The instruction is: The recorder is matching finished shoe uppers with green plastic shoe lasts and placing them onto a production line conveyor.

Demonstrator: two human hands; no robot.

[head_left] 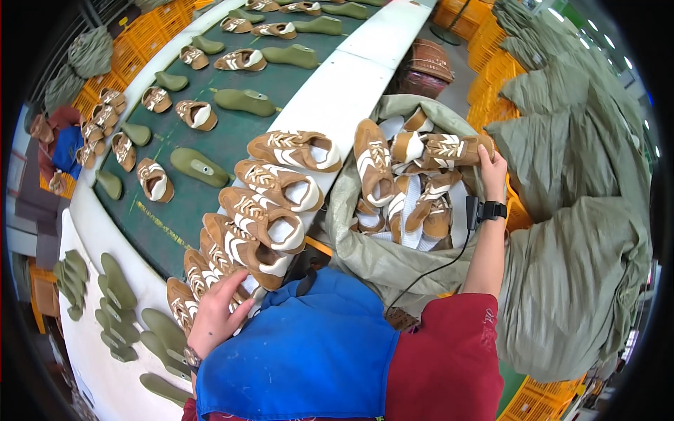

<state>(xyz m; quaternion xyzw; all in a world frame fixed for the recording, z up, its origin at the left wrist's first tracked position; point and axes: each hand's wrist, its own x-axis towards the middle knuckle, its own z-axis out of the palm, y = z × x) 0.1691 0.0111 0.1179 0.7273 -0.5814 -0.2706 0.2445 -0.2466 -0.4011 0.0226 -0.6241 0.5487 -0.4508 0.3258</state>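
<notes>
My right hand (491, 168) reaches over the big sack and grips a brown sneaker (449, 149) by one end, level above the other shoes in it. My left hand (219, 316) is at the table's near edge, its fingers and thumb around the heel of a brown sneaker (214, 256) with white stripes. That shoe stands in a row of matching sneakers, including one nearer the sack (270, 214), with laces up and heels toward me. Part of its heel is hidden by my fingers. Several loose sneakers (372, 158) lie jumbled inside the grey-green sack (351, 238).
On the green belt (158, 224) stand more sneakers and green shoe lasts (200, 167). Further lasts (116, 312) lie on the white table (91, 351) at left. Covered stacks (583, 281) and orange crates (491, 91) line the right side. A dark cable (428, 272) hangs from my right wrist.
</notes>
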